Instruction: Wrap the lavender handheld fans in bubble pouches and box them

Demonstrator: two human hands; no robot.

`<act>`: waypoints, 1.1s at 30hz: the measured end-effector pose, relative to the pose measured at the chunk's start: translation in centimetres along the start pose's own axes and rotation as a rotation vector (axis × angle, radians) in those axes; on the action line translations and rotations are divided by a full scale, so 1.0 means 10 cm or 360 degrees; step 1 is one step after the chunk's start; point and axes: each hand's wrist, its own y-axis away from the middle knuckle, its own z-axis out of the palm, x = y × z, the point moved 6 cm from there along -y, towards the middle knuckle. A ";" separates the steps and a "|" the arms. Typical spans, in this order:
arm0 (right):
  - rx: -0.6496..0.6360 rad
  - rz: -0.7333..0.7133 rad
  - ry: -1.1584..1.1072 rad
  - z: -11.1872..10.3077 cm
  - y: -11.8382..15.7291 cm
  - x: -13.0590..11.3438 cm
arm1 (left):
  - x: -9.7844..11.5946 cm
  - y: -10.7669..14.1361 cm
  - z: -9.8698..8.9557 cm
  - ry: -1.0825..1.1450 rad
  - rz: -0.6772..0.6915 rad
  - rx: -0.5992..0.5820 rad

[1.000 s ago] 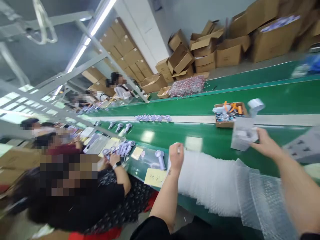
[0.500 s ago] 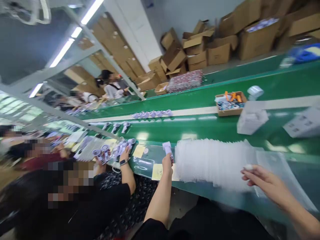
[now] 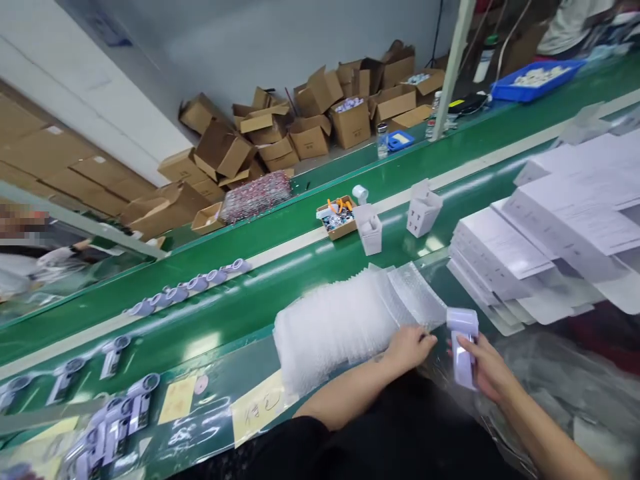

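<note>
My right hand (image 3: 487,367) is closed round the handle of a lavender handheld fan (image 3: 464,353), its barrel-shaped head upward. The fan is held off the right end of a fanned-out row of bubble-wrap bags (image 3: 330,327). Beside it, my left hand (image 3: 411,347) has its fingers pinched at the near edge of the end bubble-wrap bag (image 3: 420,293), which lies spread from the row. The left fingertips are partly hidden. More lavender fans (image 3: 117,420) lie in a cluster at the lower left.
White flat cartons (image 3: 520,247) are stacked at right. Behind the bags stand a small parts box (image 3: 340,220) and white containers (image 3: 369,230). Lavender round parts (image 3: 187,287) line the green conveyor (image 3: 280,273). A handwritten yellow note (image 3: 257,407) lies left of the bags.
The view has swung right. The fan has passed from my left hand to my right hand. My left hand has moved across to the right end of the bubble-wrap bags.
</note>
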 end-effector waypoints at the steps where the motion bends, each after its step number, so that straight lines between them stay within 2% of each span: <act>1: 0.0017 0.0009 0.0088 -0.22 0.02 -0.02 | 0.06 -0.17 0.02 -0.0221 0.0069 0.0119; 3: -0.0047 0.0080 0.0204 -0.56 0.08 0.00 | 0.12 -0.50 0.14 -0.0489 0.0127 0.0191; 5: -0.0135 0.0160 0.0230 -0.78 0.14 0.04 | 0.09 -0.76 0.29 -0.0563 0.0082 0.0112; 8: -0.0242 0.0268 0.0169 -0.87 0.13 0.04 | -0.03 -0.98 0.35 -0.0506 -0.0018 0.0060; 10: -0.0302 0.0357 0.0107 -0.80 0.06 0.01 | -0.08 -1.02 0.30 -0.0438 -0.0065 0.0088; 13: -0.0418 0.0431 0.0039 -0.55 -0.15 -0.12 | -0.10 -1.00 0.20 -0.0274 -0.0115 0.0134; 16: -0.0658 0.0446 0.0017 -0.25 -0.35 -0.26 | -0.12 -0.95 0.13 -0.0065 -0.0226 0.0168; 18: -0.0800 0.0459 0.0051 -0.12 -0.45 -0.30 | -0.16 -0.92 0.09 0.0062 -0.0342 0.0237; 21: -0.0895 0.0491 0.0218 -0.07 -0.51 -0.30 | -0.20 -0.87 -0.02 0.0188 -0.0466 0.0431; 24: -0.0876 0.0514 0.0353 -0.10 -0.50 -0.30 | -0.13 -0.79 -0.15 0.0232 -0.0463 0.0620; 27: -0.0820 0.0462 0.0319 -0.11 -0.47 -0.36 | 0.06 -0.70 -0.21 0.0134 -0.0199 0.0619; 30: -0.0718 0.0409 0.0294 -0.11 -0.45 -0.43 | 0.31 -0.60 -0.18 -0.0258 0.0238 0.0516; 33: -0.0622 0.0425 0.0262 -0.13 -0.45 -0.44 | 0.47 -0.50 -0.08 -0.0675 0.0539 0.0407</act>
